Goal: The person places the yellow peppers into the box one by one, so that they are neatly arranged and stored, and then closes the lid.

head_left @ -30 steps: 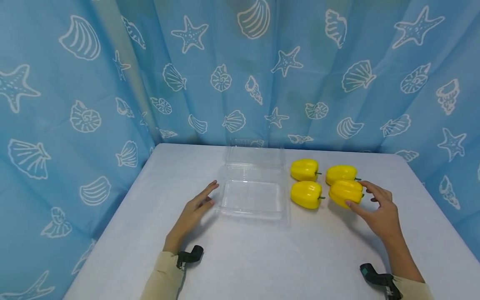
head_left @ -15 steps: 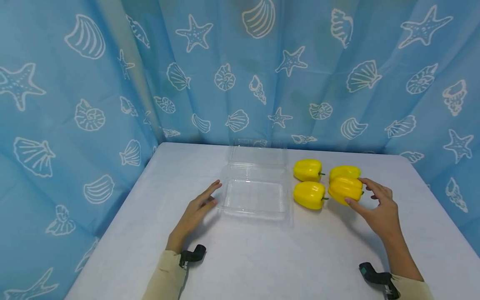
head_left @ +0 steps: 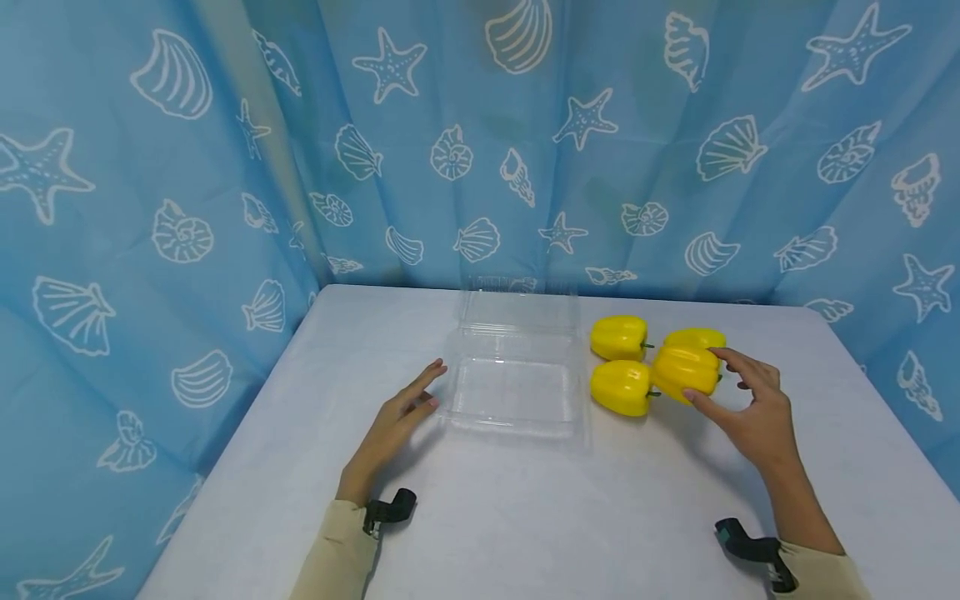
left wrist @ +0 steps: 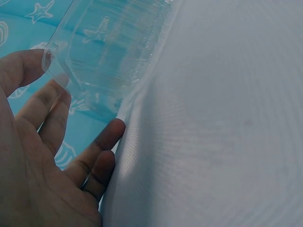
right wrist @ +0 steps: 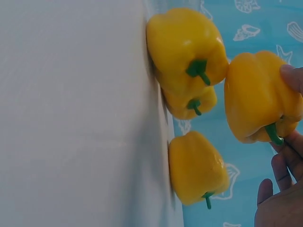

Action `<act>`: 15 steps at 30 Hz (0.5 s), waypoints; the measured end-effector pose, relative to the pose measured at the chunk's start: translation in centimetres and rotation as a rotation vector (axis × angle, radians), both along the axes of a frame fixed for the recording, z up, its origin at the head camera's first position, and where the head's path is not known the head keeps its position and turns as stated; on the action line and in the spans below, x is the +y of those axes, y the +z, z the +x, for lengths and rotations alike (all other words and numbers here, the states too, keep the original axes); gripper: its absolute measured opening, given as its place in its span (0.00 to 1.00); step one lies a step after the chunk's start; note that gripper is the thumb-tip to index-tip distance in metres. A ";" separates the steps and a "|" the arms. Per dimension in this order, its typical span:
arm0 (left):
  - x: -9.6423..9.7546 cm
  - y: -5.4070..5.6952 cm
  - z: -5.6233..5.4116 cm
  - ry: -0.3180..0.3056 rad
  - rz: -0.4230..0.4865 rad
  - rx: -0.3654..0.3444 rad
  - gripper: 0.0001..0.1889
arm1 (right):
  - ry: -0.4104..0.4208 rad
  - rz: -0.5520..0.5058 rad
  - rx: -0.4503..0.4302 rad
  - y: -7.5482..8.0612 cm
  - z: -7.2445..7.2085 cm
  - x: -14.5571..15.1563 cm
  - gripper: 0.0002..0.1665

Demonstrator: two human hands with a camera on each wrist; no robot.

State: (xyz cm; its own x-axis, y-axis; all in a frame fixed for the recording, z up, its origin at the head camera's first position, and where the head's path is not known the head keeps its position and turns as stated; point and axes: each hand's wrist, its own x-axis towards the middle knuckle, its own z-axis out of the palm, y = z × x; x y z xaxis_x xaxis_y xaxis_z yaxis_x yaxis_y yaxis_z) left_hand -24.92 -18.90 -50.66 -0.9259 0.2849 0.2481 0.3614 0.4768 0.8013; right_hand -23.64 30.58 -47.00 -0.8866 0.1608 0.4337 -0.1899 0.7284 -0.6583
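Note:
My right hand (head_left: pixel 753 410) grips a yellow bell pepper (head_left: pixel 684 372) between thumb and fingers. In the right wrist view this bell pepper (right wrist: pixel 258 97) is raised off the table, its green stem pointing toward the hand's side. Three more yellow bell peppers lie on the table: a back left one (head_left: pixel 619 337), a front left one (head_left: pixel 621 388) and a back right one (head_left: pixel 701 337), partly hidden behind the held one. My left hand (head_left: pixel 392 425) rests at the left edge of a clear plastic clamshell box (head_left: pixel 517 425), fingers extended; in the left wrist view its fingertips meet the box's corner (left wrist: pixel 59 71).
A white-covered table (head_left: pixel 540 517) carries everything. The box's lid (head_left: pixel 519 310) stands raised at the back. Behind and to the left hangs a blue curtain (head_left: pixel 420 192) with shell and starfish prints. Each wrist wears a black camera mount, such as the left one (head_left: pixel 390 508).
My right hand has lifted the held bell pepper and carried it slightly left, toward the front left pepper. The left hand has stayed by the box. The view has shifted a little.

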 end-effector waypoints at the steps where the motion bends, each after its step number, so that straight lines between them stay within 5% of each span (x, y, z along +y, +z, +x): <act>1: 0.0 0.0 0.0 0.002 0.001 -0.003 0.27 | 0.001 -0.003 0.000 0.1 0.0 -0.1 0.43; 15: 0.0 -0.1 -0.1 0.012 -0.007 -0.013 0.27 | 0.015 -0.014 0.042 0.8 -0.5 -1.6 0.42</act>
State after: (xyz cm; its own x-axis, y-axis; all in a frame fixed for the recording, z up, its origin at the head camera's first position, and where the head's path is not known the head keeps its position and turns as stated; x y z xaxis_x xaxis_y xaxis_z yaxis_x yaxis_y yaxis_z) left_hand -24.97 -18.91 -50.77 -0.9325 0.2755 0.2337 0.3450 0.4870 0.8024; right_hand -24.10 29.02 -46.24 -0.8698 0.1544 0.4686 -0.2282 0.7161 -0.6597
